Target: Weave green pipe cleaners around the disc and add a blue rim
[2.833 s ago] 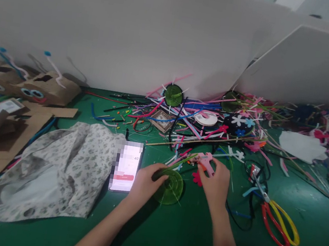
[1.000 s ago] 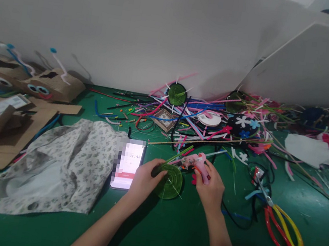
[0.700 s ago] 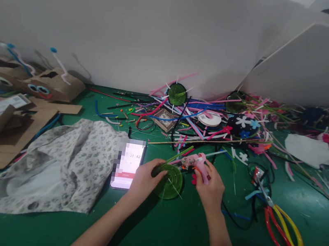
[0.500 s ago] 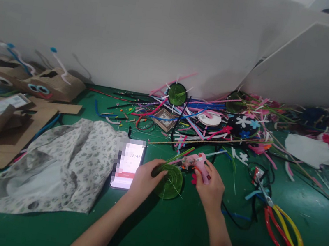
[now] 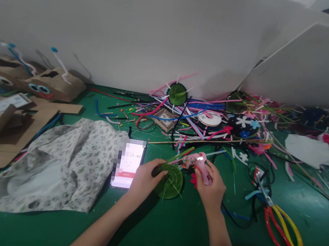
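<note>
A person's left hand, its grip clamped on the upper-left edge of a green coiled disc, works over the near middle of a green table; the right hand has its grip closed around a pink glue gun, nozzle toward the disc's green strands. A gray partition rises behind the table, fronted by a tangle of colored craft stems. At left lie a lit phone, floral cloth and cut cardboard, with googly-eyed cardboard figures beyond. Scissors rest at right; more of the room shows over the partition, top right.
</note>
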A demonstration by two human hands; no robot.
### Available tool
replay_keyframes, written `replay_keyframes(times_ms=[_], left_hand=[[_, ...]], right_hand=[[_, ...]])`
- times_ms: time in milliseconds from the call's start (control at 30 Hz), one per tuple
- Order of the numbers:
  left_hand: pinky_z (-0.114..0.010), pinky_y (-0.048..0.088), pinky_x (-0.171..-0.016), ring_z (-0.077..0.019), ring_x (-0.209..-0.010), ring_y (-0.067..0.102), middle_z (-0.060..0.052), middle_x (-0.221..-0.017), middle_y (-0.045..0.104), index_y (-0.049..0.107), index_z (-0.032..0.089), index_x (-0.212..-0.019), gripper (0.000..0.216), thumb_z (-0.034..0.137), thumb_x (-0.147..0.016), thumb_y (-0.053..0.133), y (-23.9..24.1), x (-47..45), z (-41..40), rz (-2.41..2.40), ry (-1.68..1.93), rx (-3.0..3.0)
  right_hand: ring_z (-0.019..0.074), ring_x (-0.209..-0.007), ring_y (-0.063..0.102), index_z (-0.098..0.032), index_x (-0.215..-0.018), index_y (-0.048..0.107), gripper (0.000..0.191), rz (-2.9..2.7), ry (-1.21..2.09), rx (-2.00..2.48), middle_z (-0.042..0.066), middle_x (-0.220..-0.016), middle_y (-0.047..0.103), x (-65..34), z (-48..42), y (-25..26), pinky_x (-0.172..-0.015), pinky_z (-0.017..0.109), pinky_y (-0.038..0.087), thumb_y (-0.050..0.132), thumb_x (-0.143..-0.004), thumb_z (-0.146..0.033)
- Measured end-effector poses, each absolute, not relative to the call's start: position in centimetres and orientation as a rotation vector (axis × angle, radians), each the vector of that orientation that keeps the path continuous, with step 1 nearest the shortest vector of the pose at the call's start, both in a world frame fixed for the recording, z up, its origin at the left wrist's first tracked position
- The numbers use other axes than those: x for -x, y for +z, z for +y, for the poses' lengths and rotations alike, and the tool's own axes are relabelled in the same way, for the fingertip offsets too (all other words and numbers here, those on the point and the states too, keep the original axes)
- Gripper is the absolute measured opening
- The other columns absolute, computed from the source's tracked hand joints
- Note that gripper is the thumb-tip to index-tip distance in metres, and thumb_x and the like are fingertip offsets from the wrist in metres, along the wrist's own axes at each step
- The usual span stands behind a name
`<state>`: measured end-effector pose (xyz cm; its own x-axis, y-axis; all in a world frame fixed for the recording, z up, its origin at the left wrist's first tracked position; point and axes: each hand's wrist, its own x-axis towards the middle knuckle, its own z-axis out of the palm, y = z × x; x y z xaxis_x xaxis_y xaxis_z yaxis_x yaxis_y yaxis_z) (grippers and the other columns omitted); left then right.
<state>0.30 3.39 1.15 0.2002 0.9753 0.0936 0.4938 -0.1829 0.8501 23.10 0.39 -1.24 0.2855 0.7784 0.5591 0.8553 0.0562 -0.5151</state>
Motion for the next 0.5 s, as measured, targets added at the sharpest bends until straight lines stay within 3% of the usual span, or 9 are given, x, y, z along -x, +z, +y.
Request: replay_keyframes(times_ms=[167, 300, 400, 500], left_hand=[[-0.034, 0.053, -0.08, -0.0215, -0.089, 0.066, -0.002, -0.099, 0.071, 0.063, 0.023, -0.102, 0.022, 0.023, -0.081, 0.062, 1.3, -0.3, 3.4, 1.385, 0.875, -1.785], [-0.034, 0.053, -0.081, -0.0213, -0.09, 0.066, -0.002, -0.1, 0.071, 0.063, 0.023, -0.103, 0.021, 0.022, -0.081, 0.062, 1.4, -0.3, 3.3, 1.373, 0.882, -1.81], [-0.034, 0.053, -0.082, -0.0214, -0.092, 0.066, -0.003, -0.101, 0.071, 0.063, 0.023, -0.103, 0.021, 0.022, -0.082, 0.062, 1.3, -0.3, 3.3, 1.358, 0.9, -1.838], [-0.033, 0.053, -0.082, -0.0209, -0.091, 0.067, -0.003, -0.1, 0.071, 0.064, 0.022, -0.102, 0.021, 0.021, -0.081, 0.062, 1.3, -0.3, 3.4, 1.34, 0.91, -1.857]], right_hand=[[0.0247, -0.095, 0.063, -0.016, -0.112, 0.059, 0.041, -1.38, -0.28, 1.806, 0.013, -0.104, 0.067, -24.3, 0.6, -0.9, -0.082, 0.039, 0.052, 0.062, -0.081, -0.044], [0.0292, -0.116, 0.051, -0.018, -0.111, 0.061, 0.032, -1.459, -0.436, 1.797, 0.015, -0.125, 0.059, -24.5, 1.0, 1.0, -0.096, 0.049, 0.042, 0.055, -0.087, -0.038], [0.0244, -0.121, 0.049, -0.024, -0.117, 0.06, 0.03, -1.736, -0.269, 1.629, 0.007, -0.126, 0.06, -22.9, 1.6, 3.1, -0.101, 0.046, 0.039, 0.045, -0.092, -0.028], [0.0216, -0.113, 0.053, -0.026, -0.113, 0.063, 0.029, -2.017, -0.089, 1.459, 0.003, -0.116, 0.066, -20.7, 2.3, 4.7, -0.102, 0.045, 0.037, 0.047, -0.09, -0.024]])
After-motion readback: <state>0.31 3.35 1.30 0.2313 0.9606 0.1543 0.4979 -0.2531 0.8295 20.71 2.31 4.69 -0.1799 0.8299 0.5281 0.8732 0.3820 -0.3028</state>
